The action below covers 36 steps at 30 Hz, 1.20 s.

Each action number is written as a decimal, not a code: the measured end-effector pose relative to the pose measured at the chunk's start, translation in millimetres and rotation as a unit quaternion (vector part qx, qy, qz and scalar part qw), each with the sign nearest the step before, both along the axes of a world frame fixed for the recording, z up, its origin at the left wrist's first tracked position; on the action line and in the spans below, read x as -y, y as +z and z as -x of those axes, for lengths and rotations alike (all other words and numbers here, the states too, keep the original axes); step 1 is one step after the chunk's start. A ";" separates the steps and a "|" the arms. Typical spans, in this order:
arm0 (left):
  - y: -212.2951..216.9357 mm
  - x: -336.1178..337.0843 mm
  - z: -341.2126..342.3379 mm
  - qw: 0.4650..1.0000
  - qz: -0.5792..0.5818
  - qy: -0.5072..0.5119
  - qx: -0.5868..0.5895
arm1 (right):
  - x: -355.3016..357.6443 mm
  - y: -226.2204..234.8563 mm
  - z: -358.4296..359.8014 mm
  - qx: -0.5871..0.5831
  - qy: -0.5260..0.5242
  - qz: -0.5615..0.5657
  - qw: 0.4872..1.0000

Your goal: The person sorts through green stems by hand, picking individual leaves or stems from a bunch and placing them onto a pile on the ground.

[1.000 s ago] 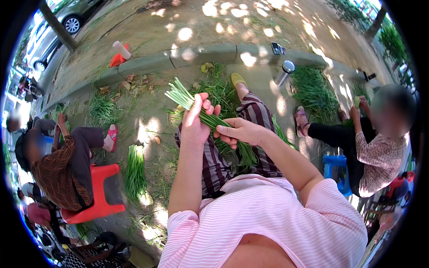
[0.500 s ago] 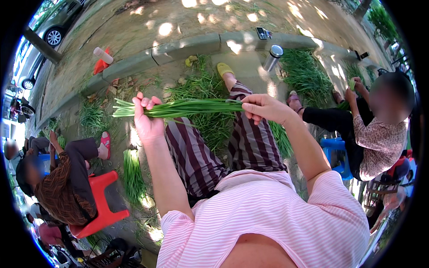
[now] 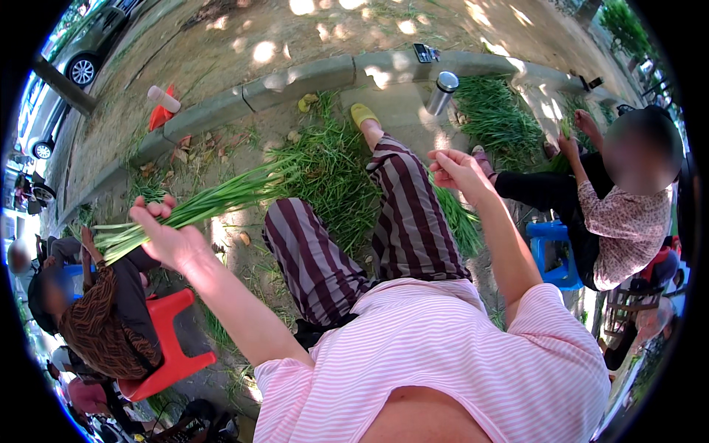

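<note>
A long bunch of green garlic chives (image 3: pixel 230 199) is gripped near its pale ends by my left hand (image 3: pixel 168 235). Its leafy tips fan out toward the loose heap of chives (image 3: pixel 336 177) on the ground between my legs. My right hand (image 3: pixel 459 176) is apart from the bunch, above my right knee; its fingers are loosely bent and a little apart, and nothing shows in them. More chives (image 3: pixel 459 221) lie beside my right leg, partly hidden by it.
A steel flask (image 3: pixel 443 93) and a phone-like item (image 3: pixel 422 53) are by the concrete kerb (image 3: pixel 295 87). At left, a person sits on a red stool (image 3: pixel 174 343); at right, another sits on a blue stool (image 3: pixel 550 251) near a chive pile (image 3: pixel 498 118). A pink bottle (image 3: pixel 164 99) stands beyond.
My left hand has swung left and slightly down with the chives, which now slant instead of lying level. My right hand has let go of their tips and moved right.
</note>
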<state>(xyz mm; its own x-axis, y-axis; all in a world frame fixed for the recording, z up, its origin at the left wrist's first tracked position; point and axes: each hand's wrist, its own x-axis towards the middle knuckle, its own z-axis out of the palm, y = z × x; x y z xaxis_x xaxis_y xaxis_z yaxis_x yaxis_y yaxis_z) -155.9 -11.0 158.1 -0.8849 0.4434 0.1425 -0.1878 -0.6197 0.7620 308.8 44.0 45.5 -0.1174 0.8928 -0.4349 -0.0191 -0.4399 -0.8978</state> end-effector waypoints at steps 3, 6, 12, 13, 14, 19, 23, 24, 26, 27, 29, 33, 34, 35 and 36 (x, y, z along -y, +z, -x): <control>17.6 11.6 -10.2 0.964 0.103 0.107 -0.221 | 7.5 -12.8 -2.4 0.002 -0.005 0.027 1.000; 8.6 23.9 -18.5 0.887 0.254 0.099 -0.373 | 12.4 -16.6 0.9 -0.002 -0.013 0.028 1.000; -75.2 38.0 -72.8 0.668 0.483 -0.100 -0.557 | 8.7 -13.4 9.9 -0.003 -0.021 0.003 1.000; -109.0 40.7 -76.1 0.692 0.424 -0.104 -0.575 | 8.0 -10.2 13.2 -0.005 -0.018 -0.003 1.000; -120.1 41.2 -84.4 0.639 0.374 -0.038 -0.671 | 8.2 -7.1 15.8 -0.005 -0.019 -0.009 1.000; -128.4 40.0 -100.3 0.629 0.367 0.016 -0.686 | 6.4 -15.1 14.2 0.000 -0.016 -0.021 1.000; -126.1 40.8 -101.3 0.627 0.366 0.000 -0.688 | 11.5 -21.3 16.0 -0.012 -0.011 -0.011 1.000; -126.2 41.6 -100.5 0.632 0.368 -0.004 -0.682 | 12.4 -21.2 16.7 -0.012 -0.009 -0.009 1.000; -130.6 43.1 -98.0 0.677 0.362 -0.014 -0.641 | 15.3 -21.2 12.5 -0.003 -0.012 -0.003 1.000; -130.9 43.3 -94.8 0.714 0.354 -0.019 -0.604 | 15.6 -20.6 10.5 -0.001 -0.011 0.000 1.000; -128.0 45.3 -85.2 0.782 0.352 -0.075 -0.509 | 18.0 -16.8 0.3 -0.004 -0.022 0.012 1.000; -108.4 36.8 -59.3 0.864 0.376 -0.121 -0.312 | 23.5 -15.3 -20.6 -0.009 -0.050 0.014 0.999; -105.8 35.1 -51.4 0.885 0.361 -0.122 -0.267 | 25.8 -17.1 -26.7 -0.011 -0.056 0.009 0.998; -101.5 33.0 -41.6 0.878 0.373 -0.115 -0.277 | 28.4 -18.9 -32.3 0.000 -0.061 0.017 0.998; -98.5 31.0 -35.8 0.871 0.385 -0.108 -0.286 | 33.1 -21.9 -39.0 -0.004 -0.068 0.021 0.997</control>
